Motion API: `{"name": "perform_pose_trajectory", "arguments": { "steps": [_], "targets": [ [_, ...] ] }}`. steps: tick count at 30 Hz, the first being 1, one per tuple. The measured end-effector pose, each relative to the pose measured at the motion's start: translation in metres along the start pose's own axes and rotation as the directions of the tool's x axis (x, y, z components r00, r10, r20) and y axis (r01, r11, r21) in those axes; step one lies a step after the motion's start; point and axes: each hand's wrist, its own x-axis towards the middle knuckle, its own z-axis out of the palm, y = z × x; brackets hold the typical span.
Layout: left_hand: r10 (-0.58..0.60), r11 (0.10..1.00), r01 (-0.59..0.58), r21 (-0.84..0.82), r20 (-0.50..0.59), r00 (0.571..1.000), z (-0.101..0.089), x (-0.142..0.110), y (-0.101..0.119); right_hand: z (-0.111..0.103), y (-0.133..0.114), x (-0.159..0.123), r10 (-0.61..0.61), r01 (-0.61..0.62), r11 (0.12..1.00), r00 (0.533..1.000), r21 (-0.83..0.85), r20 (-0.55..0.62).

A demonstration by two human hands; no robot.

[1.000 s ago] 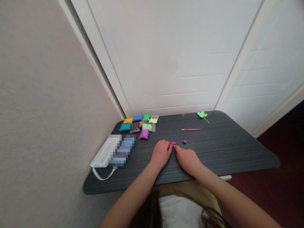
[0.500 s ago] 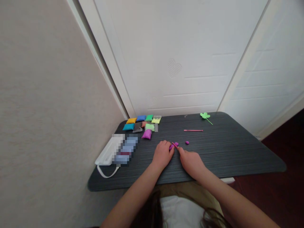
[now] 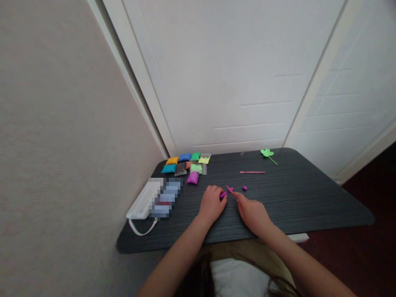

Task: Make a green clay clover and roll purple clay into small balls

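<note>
On the dark table, my left hand (image 3: 213,205) is closed on a short roll of purple clay (image 3: 223,194), gripped near thumb and fingertips. My right hand (image 3: 252,212) pinches a thin pink modelling tool (image 3: 229,190) that points up and left. Just behind the tool lies a small cut-off piece of purple clay (image 3: 231,189), apart from the roll. Farther right rests a little purple clay ball (image 3: 244,188), touched by neither hand.
Several coloured clay packets (image 3: 185,157) lie at the back left, with a purple packet (image 3: 192,177) nearest me. A phone (image 3: 167,198) and a white case (image 3: 140,204) with a strap sit left. A second pink tool (image 3: 252,172) and a green clay clover (image 3: 267,153) are at the back right.
The purple roll is now in two parts, with a small piece separated from its right end. My right hand and the pink tool have shifted slightly right, away from the roll.
</note>
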Motion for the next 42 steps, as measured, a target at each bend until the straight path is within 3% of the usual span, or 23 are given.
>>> {"name": "perform_pose_trajectory", "arguments": {
  "steps": [7, 17, 42],
  "targets": [
    [-0.022, 0.996, 0.025, -0.08, 0.034, 0.999, -0.004, -0.002, -0.008, 0.0, 0.006, -0.001, 0.124, -0.101, 0.965, 0.989, 0.24, -0.083],
    [-0.013, 0.998, 0.017, -0.062, 0.061, 0.998, -0.006, -0.008, -0.017, 0.005, -0.027, -0.003, 0.043, -0.042, 0.998, 0.999, 0.051, -0.011],
    [0.001, 1.0, -0.001, -0.001, 0.055, 0.998, -0.003, -0.007, -0.015, 0.005, -0.027, -0.005, 0.034, -0.034, 0.999, 0.999, 0.003, 0.023]
  ]
}}
